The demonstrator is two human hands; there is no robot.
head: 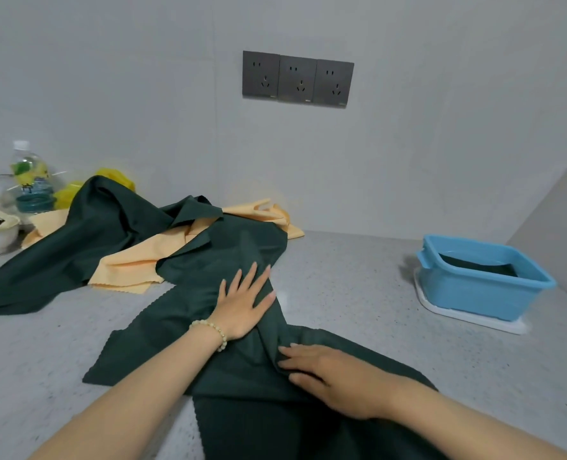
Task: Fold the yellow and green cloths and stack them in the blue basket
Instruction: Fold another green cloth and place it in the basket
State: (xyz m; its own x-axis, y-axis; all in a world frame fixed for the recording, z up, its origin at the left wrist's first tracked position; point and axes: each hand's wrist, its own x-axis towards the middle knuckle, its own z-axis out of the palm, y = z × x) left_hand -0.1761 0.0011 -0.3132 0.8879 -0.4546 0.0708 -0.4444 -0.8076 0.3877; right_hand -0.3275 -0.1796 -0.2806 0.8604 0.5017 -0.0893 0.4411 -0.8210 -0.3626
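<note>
We judge the job begun but far from finished. The blue basket (pixel 481 293) stands on a white tray (pixel 468 315) at the right of the bench (pixel 358 293), well apart from the pile, and one dark green piece (pixel 478 266) already lies flat inside it; we cannot tell whether more lie beneath. Nothing yellow shows in the basket. Right now we are working the green cloth (pixel 176 343) in front of us, which trails from the heap at the back down to the near edge of the bench and is rumpled, not yet a neat fold. Our left grip (pixel 244 303), the one with the bead bracelet (pixel 210 330), is spread, with the palm and straight fingers pressing the cloth flat. Our right grip (pixel 335 376) lies on the same cloth nearer to us, its fingers nearly straight and pointing left against a raised crease. It looks to be holding the fabric down, not pinching it, though the thumb is hidden. We take this as smoothing before a fold. Left to do is most of the work: a second green cloth (pixel 59 250) sprawls at the left, and the yellow cloths (pixel 136 260) lie tangled under and between the green ones, one showing against the wall (pixel 262 210). All of these are unfolded and well away from the basket.
</note>
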